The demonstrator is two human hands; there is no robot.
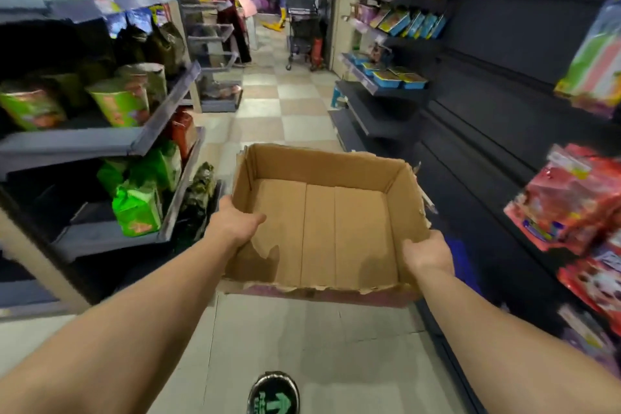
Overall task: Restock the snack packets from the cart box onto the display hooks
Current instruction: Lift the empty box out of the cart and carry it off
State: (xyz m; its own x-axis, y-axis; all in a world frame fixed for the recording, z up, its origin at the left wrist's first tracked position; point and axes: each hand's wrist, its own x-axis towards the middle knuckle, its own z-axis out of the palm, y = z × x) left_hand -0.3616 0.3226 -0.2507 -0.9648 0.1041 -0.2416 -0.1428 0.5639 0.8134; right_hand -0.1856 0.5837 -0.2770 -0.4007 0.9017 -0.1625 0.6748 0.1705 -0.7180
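An open cardboard box with torn edges is held in front of me above the floor; its inside holds nothing. My left hand grips its left wall, thumb inside. My right hand grips its near right corner. Red and pink snack packets hang on the dark display at the right. No cart shows near the box.
Shelves with green bags and cups line the left. A dark shelf unit with blue packs stands on the right. Two people and a trolley are at the aisle's far end. A green floor marker lies by my feet.
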